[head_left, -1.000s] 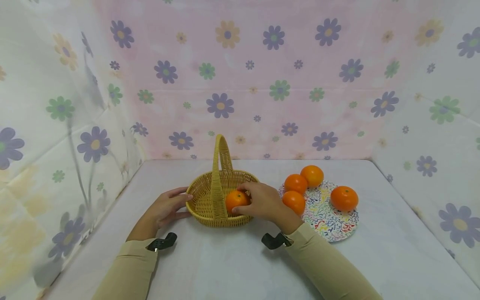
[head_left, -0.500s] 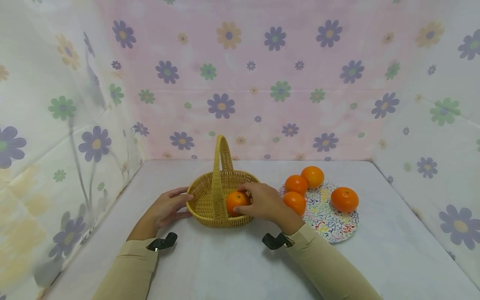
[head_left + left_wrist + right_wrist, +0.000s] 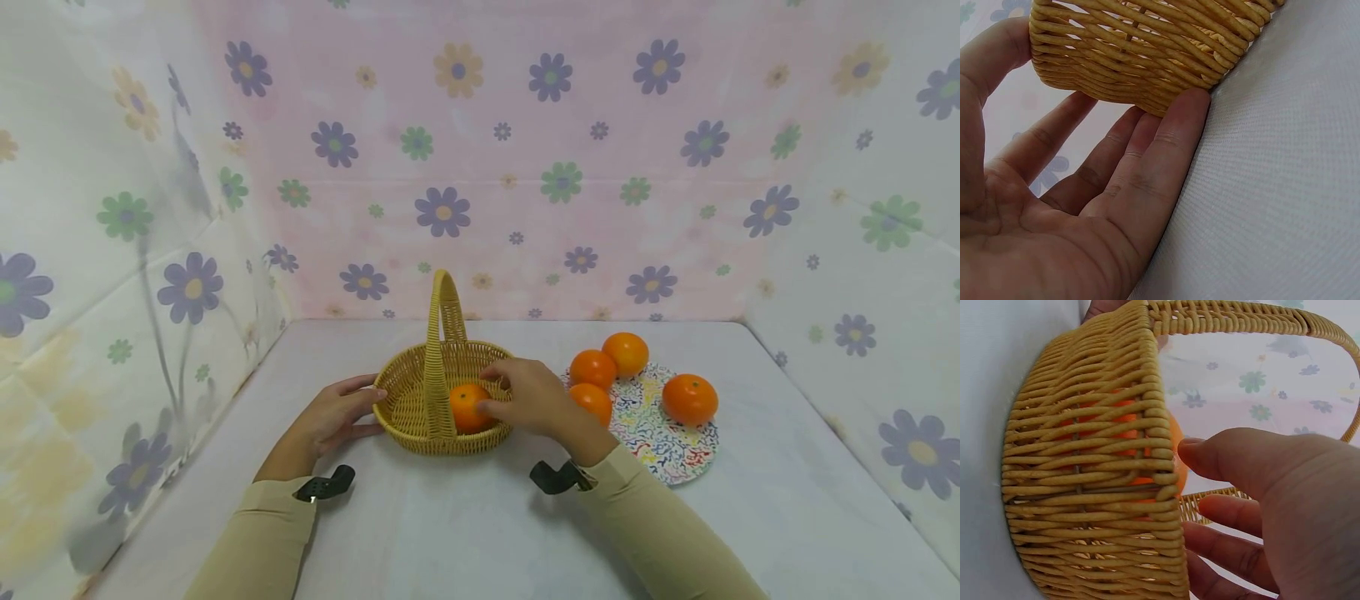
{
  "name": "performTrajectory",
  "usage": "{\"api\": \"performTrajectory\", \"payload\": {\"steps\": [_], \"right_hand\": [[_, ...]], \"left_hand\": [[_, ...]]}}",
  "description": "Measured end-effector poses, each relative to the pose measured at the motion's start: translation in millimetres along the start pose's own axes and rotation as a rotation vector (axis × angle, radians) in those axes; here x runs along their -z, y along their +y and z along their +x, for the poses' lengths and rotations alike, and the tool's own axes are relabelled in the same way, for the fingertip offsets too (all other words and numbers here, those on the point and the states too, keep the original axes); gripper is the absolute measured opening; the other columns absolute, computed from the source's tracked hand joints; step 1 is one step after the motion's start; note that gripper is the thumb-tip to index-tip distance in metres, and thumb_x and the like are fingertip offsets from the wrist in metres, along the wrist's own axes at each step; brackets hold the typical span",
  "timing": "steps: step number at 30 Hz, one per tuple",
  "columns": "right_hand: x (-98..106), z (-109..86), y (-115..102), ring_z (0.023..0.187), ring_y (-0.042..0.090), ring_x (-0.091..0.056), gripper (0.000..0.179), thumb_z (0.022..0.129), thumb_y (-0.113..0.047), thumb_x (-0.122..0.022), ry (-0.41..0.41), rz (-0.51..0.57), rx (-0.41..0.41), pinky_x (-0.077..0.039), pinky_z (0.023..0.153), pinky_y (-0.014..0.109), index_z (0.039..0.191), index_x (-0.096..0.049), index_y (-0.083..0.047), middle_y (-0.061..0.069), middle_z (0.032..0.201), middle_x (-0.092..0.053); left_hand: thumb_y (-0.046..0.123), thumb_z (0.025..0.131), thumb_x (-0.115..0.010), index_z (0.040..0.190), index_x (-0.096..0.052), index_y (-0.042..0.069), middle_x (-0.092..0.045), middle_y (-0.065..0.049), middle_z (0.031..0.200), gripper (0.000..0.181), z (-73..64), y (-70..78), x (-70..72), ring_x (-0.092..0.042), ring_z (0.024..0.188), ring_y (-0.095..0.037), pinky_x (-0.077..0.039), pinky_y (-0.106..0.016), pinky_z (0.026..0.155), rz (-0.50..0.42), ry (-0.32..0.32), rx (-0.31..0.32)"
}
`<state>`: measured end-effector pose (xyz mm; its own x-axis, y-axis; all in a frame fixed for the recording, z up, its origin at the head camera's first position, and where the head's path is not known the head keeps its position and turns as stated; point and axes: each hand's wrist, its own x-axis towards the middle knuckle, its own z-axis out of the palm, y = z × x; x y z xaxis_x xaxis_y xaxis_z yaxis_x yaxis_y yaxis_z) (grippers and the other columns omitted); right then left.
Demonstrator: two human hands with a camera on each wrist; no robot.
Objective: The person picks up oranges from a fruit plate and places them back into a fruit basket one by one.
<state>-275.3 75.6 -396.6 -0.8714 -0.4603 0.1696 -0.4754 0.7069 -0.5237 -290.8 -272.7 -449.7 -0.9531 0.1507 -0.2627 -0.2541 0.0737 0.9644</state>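
A yellow wicker basket (image 3: 405, 442) with a tall arched handle stands upright on the table. Inside its right half lies an orange (image 3: 467, 408), partly seen through the weave in the right wrist view. My right hand (image 3: 536, 400) is over the basket's right rim, fingers spread apart around the orange without gripping it; whether the thumb still touches it is unclear. At the left end, my left hand (image 3: 333, 417) rests against the basket's outside. In the left wrist view, its fingers (image 3: 1175, 134) lie nearly straight along the lower wall, with the thumb up near the rim.
Right of the basket lies a round, colourfully speckled plate (image 3: 652, 454). Several more oranges sit on it: one orange (image 3: 690, 400) at its right, the others bunched at its left. Flower-patterned cloth walls (image 3: 510, 275) border the table.
My right hand has loosened its grip on the orange and drawn slightly up and to the right. The orange stays in the basket, shifted slightly left. My left hand has not moved.
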Motion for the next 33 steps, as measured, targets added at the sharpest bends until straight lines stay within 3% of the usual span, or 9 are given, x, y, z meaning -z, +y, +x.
{"api": "performTrajectory", "payload": {"steps": [9,21,33], "right_hand": [[13.4,-0.8,2.4,0.11,0.025,-0.066,0.044,0.091,-0.035,-0.079,0.012,0.06,0.0,-0.059,0.092,0.039,0.129,-0.069,-0.015,0.002,0.123,-0.072],[37.1,-4.6,10.2,0.115,0.026,-0.066,0.04,0.092,-0.033,-0.079,0.09,0.086,-0.001,-0.062,0.09,0.042,0.128,-0.07,-0.017,0.005,0.128,-0.072],[68.9,-11.7,34.7,0.12,0.026,-0.063,0.04,0.094,-0.04,-0.076,0.191,0.086,-0.142,-0.06,0.095,0.048,0.129,-0.069,-0.023,0.0,0.129,-0.069]], "left_hand": [[0.03,0.096,-0.076,0.156,-0.044,0.01,-0.048,-0.016,0.157,0.071,-0.3,0.3,0.3,-0.063,0.125,-0.023,-0.059,-0.051,0.099,0.004,-0.001,0.003],[0.031,0.096,-0.076,0.156,-0.044,0.011,-0.047,-0.016,0.158,0.071,-0.9,0.8,0.3,-0.062,0.128,-0.024,-0.059,-0.05,0.099,0.011,0.001,0.007],[0.029,0.098,-0.072,0.157,-0.043,0.011,-0.045,-0.017,0.16,0.068,-0.7,1.1,-0.2,-0.06,0.132,-0.028,-0.059,-0.05,0.099,0.014,-0.008,0.005]]}}
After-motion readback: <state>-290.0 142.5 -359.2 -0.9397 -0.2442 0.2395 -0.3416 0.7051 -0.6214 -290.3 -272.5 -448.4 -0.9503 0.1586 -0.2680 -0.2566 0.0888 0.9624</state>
